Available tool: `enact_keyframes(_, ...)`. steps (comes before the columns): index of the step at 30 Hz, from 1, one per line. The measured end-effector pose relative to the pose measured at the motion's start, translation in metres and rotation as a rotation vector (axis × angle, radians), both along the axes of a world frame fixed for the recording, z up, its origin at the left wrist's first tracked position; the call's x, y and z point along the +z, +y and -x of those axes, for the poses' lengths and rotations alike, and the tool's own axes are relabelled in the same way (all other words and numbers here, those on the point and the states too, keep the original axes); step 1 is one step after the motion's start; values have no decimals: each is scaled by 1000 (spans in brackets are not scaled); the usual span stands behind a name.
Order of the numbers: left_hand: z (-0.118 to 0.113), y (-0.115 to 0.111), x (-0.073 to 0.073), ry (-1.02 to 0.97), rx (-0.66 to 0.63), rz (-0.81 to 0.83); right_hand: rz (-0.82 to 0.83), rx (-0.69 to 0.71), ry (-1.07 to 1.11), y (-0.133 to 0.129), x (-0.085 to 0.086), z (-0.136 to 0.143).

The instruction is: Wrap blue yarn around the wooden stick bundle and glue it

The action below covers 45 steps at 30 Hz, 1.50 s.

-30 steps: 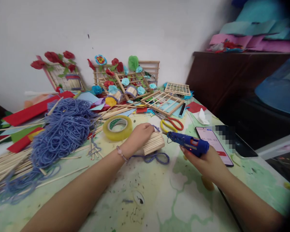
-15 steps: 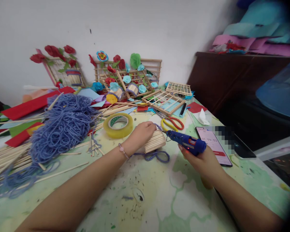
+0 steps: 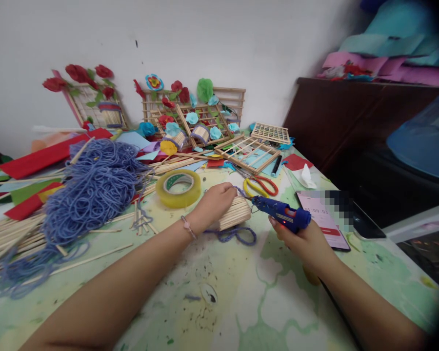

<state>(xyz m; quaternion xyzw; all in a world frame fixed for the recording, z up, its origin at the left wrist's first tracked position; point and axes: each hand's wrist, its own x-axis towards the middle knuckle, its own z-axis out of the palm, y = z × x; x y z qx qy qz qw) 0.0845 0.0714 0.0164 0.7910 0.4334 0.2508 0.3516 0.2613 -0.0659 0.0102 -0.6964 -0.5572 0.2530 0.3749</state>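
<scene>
Beside one tape roll and one pair of scissors, the right hand grips one glue gun, the left hand one stick basket, interior hidden.

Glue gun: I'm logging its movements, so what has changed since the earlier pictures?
The right hand has eased the glue gun slightly left, closer to the stick-covered piece. Nothing was grasped or released; the left hand still holds the piece. The tape roll stayed put.
</scene>
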Motion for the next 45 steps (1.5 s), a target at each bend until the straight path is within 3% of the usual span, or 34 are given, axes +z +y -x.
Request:
enact_keyframes(13, 1, -3, -3, -1, -3, -44, 10, -115, 68, -2, 5, 8)
enact_keyframes(28, 0, -4, -2, 9, 11, -46, 12, -108, 120, -4, 8, 11)
enact_keyframes(38, 1, -2, -3, 6, 18, -46, 22, -20, 67, -4, 6, 5)
enact_keyframes(45, 0, 1, -6, 6, 32, -34, 10, -78, 28, -4, -2, 4)
